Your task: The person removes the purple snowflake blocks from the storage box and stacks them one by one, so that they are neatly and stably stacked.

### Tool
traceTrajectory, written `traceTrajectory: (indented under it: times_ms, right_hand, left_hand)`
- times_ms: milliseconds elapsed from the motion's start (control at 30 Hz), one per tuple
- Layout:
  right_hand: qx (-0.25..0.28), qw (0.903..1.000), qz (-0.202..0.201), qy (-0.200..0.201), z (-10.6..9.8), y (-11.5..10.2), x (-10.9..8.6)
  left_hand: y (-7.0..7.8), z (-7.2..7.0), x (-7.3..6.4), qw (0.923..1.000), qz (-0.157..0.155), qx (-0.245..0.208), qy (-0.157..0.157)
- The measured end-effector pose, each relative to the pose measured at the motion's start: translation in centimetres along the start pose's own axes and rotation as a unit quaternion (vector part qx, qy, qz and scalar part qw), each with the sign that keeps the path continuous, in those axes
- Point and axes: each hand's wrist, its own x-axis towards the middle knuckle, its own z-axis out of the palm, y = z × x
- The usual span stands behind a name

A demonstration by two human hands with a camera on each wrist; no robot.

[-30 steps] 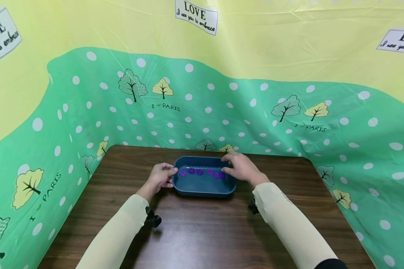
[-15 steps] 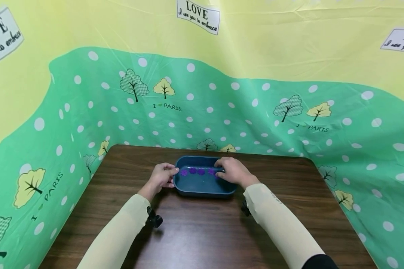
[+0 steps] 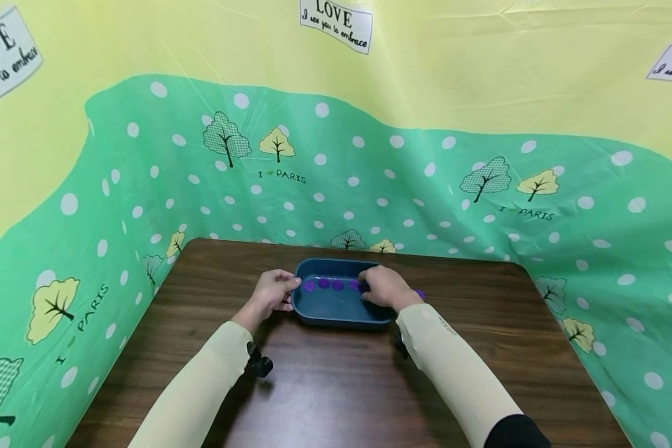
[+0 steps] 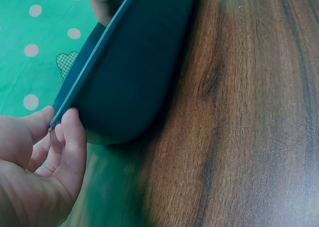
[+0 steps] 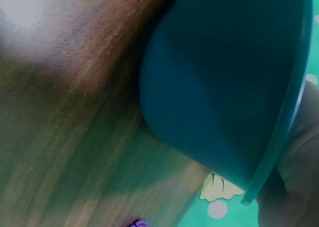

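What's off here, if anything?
One purple piece lies on the table, outside the blue tray, to its right in the head view. It looks stray: the other visible purple pieces sit inside.

Site: screened-off tabletop nook; type of building cannot be told. Evidence: wood-grain table (image 3: 325, 389) toward 6 o'clock, enclosed from 8 through 12 to 4 o'clock by creased green-and-yellow sheeting (image 3: 369, 158). Decorative prints: LOVE panel (image 3: 337, 26) at 12, checkered tree (image 3: 226, 134) and PARIS lettering (image 3: 290, 177) at 10.
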Motion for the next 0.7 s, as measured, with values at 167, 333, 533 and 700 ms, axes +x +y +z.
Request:
traceTrajectory:
  times_ms: [167, 333, 533, 700]
  right_hand:
    - [0.001, 0.9994, 0.019, -0.030, -0.12, -0.33, 0.24]
    - [-0.004, 0.9991, 0.023, -0.036, -0.03, -0.42, 0.30]
    - [-0.015, 0.9994, 0.005, -0.030, 0.12, -0.40, 0.25]
    - [-0.026, 0.9990, 0.001, -0.038, 0.24, -0.33, 0.33]
  left_hand:
    - [-0.02, 0.00, 0.05, 1.0000, 0.004, -0.003, -0.002]
    - [0.00, 0.05, -0.02, 1.0000, 0.004, -0.005, -0.001]
    - [-0.05, 0.09, -0.05, 1.0000, 0.005, -0.004, 0.001]
    - [-0.12, 0.08, 0.04, 1.0000, 0.006, -0.003, 0.000]
